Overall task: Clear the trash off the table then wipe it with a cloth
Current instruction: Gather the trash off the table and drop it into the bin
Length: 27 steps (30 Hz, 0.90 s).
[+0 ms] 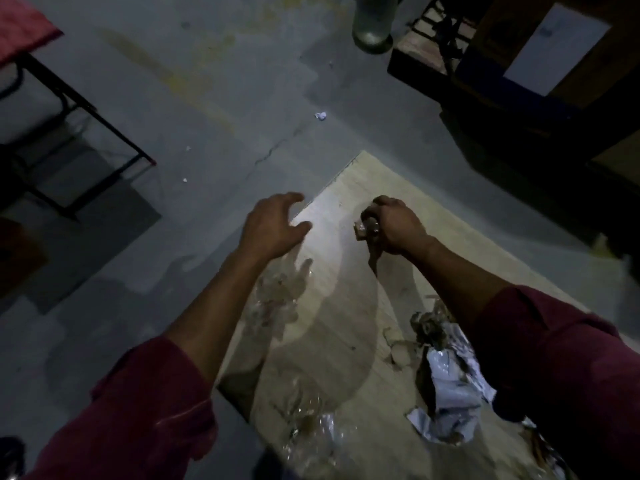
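While much trash still lay on the table (349,188), we judged the clearing to be at an early or middle stage, and the wiping had not begun; we saw no cloth anywhere.

Our right hand (398,226), at about 12 o'clock on the table top, had its fingers curled tightly around a small crumpled scrap (363,228), which looked like paper or foil. Our left hand (273,226) hovered over the table edge at 10 o'clock, fingers spread and relaxed, holding nothing.

On the table we counted four groups of trash besides the scrap in the hand:
- one clear plastic wrap (277,303) near the left edge at 9 o'clock,
- one more clear plastic piece (311,434) at 6 o'clock,
- one crumpled white and silver bag (450,393) at 4 o'clock, partly under our right sleeve (540,358),
- one or two small brownish bits (398,351) just beside that bag; the dim light did not let us tell exactly.

On the floor (207,116) beyond the table, three small white paper bits were visible, the largest one (320,115) at 12 o'clock.
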Each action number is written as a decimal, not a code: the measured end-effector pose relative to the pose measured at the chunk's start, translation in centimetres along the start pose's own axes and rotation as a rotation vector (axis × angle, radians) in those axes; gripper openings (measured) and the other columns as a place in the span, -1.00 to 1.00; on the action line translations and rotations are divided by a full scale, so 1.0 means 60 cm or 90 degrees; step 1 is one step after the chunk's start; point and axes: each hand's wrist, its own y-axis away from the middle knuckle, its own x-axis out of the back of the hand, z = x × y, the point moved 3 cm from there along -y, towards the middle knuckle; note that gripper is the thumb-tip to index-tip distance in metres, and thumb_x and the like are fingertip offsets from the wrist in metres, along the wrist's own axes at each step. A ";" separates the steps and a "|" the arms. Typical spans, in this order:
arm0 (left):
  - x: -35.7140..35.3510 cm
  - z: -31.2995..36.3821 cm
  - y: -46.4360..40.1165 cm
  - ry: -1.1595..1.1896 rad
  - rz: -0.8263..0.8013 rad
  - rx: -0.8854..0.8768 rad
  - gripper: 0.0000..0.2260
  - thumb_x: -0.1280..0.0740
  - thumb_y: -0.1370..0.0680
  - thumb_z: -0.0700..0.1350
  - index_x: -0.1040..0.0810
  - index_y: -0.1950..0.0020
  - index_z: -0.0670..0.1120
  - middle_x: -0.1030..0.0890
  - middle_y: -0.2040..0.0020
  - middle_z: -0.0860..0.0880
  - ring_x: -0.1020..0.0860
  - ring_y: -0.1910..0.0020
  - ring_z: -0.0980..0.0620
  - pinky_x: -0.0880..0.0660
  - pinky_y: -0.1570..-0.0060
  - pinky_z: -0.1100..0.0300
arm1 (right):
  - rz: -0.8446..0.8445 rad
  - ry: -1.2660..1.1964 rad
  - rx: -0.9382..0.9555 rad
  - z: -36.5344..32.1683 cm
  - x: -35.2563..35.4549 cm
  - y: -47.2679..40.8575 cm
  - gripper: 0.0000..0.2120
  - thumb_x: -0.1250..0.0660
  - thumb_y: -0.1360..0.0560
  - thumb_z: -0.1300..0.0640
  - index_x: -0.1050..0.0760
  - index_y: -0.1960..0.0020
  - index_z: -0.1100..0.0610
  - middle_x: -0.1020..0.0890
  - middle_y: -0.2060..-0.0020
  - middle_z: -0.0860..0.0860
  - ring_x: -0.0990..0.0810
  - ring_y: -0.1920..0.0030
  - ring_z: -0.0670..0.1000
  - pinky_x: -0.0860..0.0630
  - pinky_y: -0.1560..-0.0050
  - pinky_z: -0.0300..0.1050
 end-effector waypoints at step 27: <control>-0.091 0.039 0.199 0.940 0.100 0.412 -0.42 -0.35 -0.59 -0.32 -0.39 -0.45 0.24 -0.56 -0.34 -0.16 -0.66 -0.17 -0.16 -0.55 -0.24 -0.18 | 0.133 -0.630 -0.123 -0.072 -0.044 0.254 -0.37 -0.59 -0.27 0.25 -0.51 -0.20 -0.23 -0.60 -0.10 -0.04 -0.66 0.05 0.11 -0.66 0.02 0.19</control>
